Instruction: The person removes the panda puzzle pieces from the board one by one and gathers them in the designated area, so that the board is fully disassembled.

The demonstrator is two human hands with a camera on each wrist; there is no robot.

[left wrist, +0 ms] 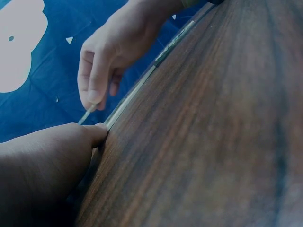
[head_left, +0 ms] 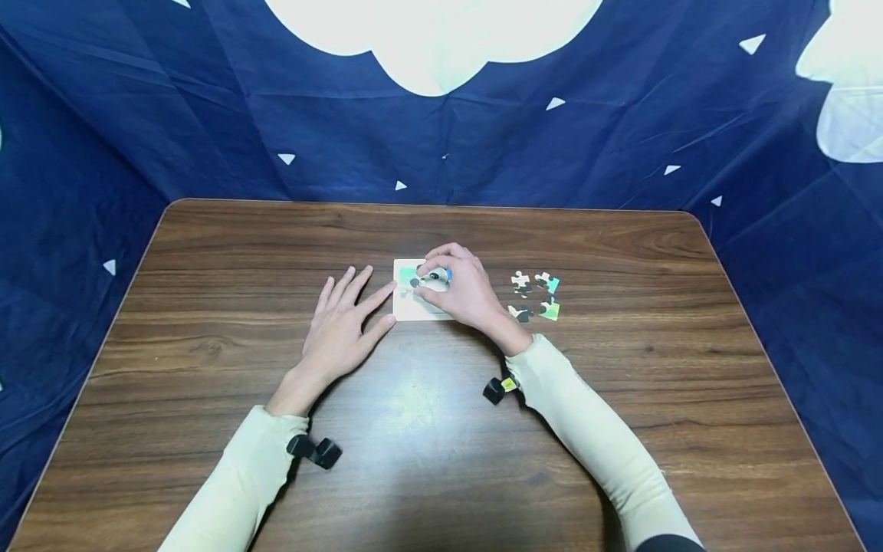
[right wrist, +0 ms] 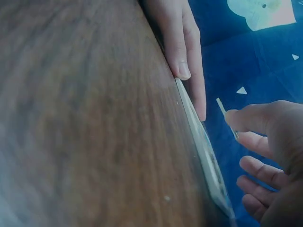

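A puzzle tray (head_left: 417,313) with a white border lies flat at mid-table, a pale green piece (head_left: 407,274) in its upper left part. My left hand (head_left: 339,326) lies spread on the table, thumb and index fingertips at the tray's left edge. Above the tray, my right hand (head_left: 467,290) pinches a thin jigsaw piece (right wrist: 220,105) between thumb and index finger. Both wrist views show this piece (left wrist: 86,115) tilted and raised over the tray. The right hand hides the tray's right side in the head view.
Several loose jigsaw pieces (head_left: 549,310) lie in a small group right of the tray. The brown wooden table (head_left: 414,475) extends around both arms. A blue cloth (head_left: 228,115) with white shapes hangs behind the table's far edge and at its sides.
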